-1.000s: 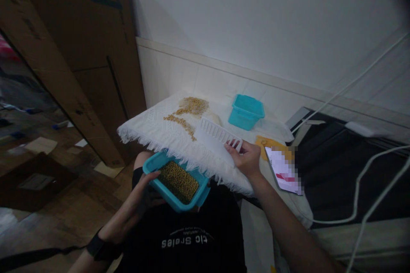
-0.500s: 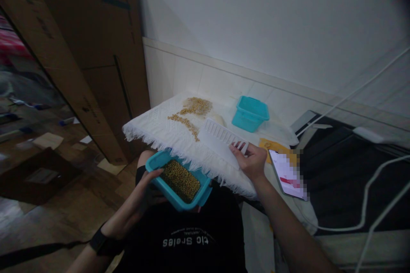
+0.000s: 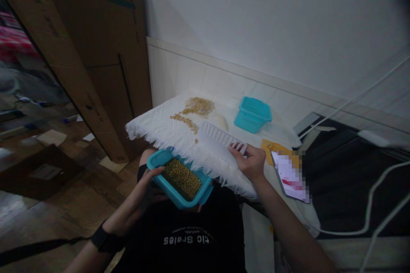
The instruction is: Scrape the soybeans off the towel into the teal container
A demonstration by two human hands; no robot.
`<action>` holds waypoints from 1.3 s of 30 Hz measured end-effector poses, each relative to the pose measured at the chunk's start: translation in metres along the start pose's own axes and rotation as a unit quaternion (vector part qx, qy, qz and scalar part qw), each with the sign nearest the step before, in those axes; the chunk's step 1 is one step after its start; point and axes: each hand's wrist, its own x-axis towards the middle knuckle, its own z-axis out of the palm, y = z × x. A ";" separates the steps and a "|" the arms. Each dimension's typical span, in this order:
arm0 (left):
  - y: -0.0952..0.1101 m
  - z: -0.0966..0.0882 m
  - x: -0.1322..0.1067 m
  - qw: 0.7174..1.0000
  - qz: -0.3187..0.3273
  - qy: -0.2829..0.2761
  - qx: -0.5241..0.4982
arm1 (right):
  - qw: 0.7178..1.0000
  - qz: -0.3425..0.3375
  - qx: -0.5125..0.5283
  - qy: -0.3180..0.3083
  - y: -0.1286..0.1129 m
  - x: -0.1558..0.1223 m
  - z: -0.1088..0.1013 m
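My left hand [image 3: 147, 184] grips a teal tub [image 3: 179, 179] full of yellowish beans, held just below the fringed front edge of a white cloth [image 3: 160, 126]. My right hand [image 3: 251, 163] is closed on a white slotted plastic piece [image 3: 219, 143] that rests on the cloth. A heap and a trail of loose beans [image 3: 192, 113] lie on the cloth beyond the white piece. A second, empty-looking teal tub [image 3: 253, 114] stands at the back of the cloth.
A tall cardboard box [image 3: 92, 51] stands at the left against the wall. To the right lie a phone [image 3: 290, 177] on a yellow card, a dark surface [image 3: 346, 175] and white cables [image 3: 368, 204]. A wooden floor with scattered items is at the far left.
The white piece and my right hand have slid slightly toward the front edge of the cloth; the view has shifted a little. The tub in my left hand stays under the edge.
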 end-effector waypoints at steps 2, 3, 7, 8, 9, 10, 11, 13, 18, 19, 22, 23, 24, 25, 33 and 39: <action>0.001 0.001 0.000 1.000 0.004 0.001 0.001 | 1.000 0.003 0.000 -0.005 0.000 0.000 0.001; 0.001 0.002 -0.001 1.000 0.005 0.003 0.002 | 1.000 0.003 0.002 -0.009 -0.001 0.000 0.001; 0.001 0.003 -0.003 1.000 0.007 0.008 0.000 | 1.000 -0.004 0.015 -0.024 -0.003 -0.001 0.001; 0.002 0.003 -0.005 1.000 0.010 0.007 0.000 | 0.999 -0.003 0.022 -0.030 -0.004 -0.001 0.001; 0.002 0.003 -0.006 1.000 0.014 0.006 -0.001 | 0.999 0.000 0.031 -0.037 -0.005 -0.001 0.001; 0.002 0.004 -0.007 1.000 0.018 0.005 -0.001 | 0.998 0.006 0.042 -0.047 -0.006 -0.001 0.002; 0.002 0.004 -0.007 1.000 0.020 0.005 -0.001 | 0.997 0.014 0.053 -0.056 -0.007 -0.001 0.002; 0.003 0.004 -0.008 1.000 0.020 0.010 -0.002 | 0.994 0.034 0.076 -0.071 -0.007 -0.001 0.003; 0.004 0.004 -0.005 1.000 0.012 0.013 -0.005 | 0.986 0.086 0.121 -0.075 -0.002 0.003 0.001; 0.004 0.004 -0.005 1.000 0.012 0.011 -0.005 | 0.986 0.091 0.125 -0.063 0.000 0.003 0.000; 0.003 0.003 -0.004 1.000 0.018 0.011 -0.003 | 0.986 0.105 0.126 -0.035 0.002 0.004 0.001; 0.003 0.003 -0.004 1.000 0.019 0.012 -0.003 | 0.985 0.108 0.126 -0.038 0.001 0.004 0.002; 0.003 0.003 -0.005 1.000 0.021 0.012 -0.003 | 0.985 0.111 0.127 -0.046 0.000 0.003 0.004; 0.003 0.003 -0.005 1.000 0.022 0.010 -0.005 | 0.984 0.112 0.129 -0.057 -0.001 0.002 0.006; 0.004 0.005 -0.005 1.000 0.021 0.011 -0.005 | 0.984 0.117 0.111 -0.071 -0.002 0.004 0.006; 0.004 0.005 -0.004 1.000 0.016 0.010 -0.008 | 0.990 0.132 0.017 0.046 0.005 0.007 0.004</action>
